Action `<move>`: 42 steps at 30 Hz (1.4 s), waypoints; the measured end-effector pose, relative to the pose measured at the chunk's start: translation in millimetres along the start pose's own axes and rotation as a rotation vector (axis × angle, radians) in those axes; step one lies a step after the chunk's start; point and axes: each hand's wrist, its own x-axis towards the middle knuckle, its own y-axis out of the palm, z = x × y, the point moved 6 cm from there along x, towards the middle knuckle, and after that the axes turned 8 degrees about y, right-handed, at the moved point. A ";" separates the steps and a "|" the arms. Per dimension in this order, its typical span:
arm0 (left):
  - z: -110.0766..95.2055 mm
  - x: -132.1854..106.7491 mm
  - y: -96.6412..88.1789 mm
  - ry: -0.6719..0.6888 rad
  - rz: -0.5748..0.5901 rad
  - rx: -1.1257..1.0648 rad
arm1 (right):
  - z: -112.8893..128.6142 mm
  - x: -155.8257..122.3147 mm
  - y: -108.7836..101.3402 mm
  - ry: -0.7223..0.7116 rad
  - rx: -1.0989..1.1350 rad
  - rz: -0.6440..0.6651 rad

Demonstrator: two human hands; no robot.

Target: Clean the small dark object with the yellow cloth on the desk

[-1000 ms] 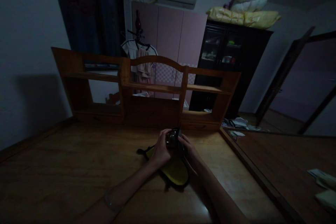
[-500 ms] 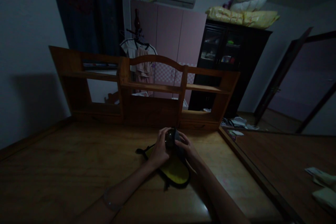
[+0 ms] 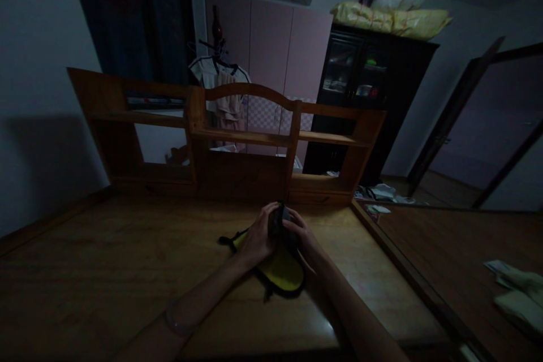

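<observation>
Both hands meet over the middle of the wooden board. My left hand (image 3: 259,237) is closed round the left side of a dark rounded object (image 3: 278,220), its fingers curled over the top. On the other side my right hand (image 3: 304,236) grips the same object, with the fingers pressed on a greyish part. What kind of thing it is cannot be made out in the dim light. Directly below lies a yellow-lined pouch (image 3: 286,274) with black edging and small black tabs, spread flat and partly covered by the hands. Whether the dark object is joined to it is hidden.
A wooden headboard with shelves (image 3: 241,134) stands behind the board. A raised wooden rail (image 3: 394,260) runs along the right side. Beyond it, pale cloth (image 3: 520,291) lies on a brown surface. A pink wardrobe (image 3: 269,45) and a black cabinet (image 3: 382,73) stand further back.
My left hand has turned further over the dark object, so its glossy face shows less. The camera view has shifted slightly; both hands stay over the yellow-lined pouch.
</observation>
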 end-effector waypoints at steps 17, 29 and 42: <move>3.9 -5.7 16.0 -0.048 0.095 -0.012 | -20.5 19.2 -26.8 0.029 0.043 -0.078; 21.4 -9.7 18.6 -0.250 -0.014 -0.170 | -18.7 19.4 -27.0 0.023 -0.061 -0.077; 49.1 -13.9 25.7 -0.416 -0.043 -0.590 | -15.3 12.1 -14.5 0.028 -0.104 -0.030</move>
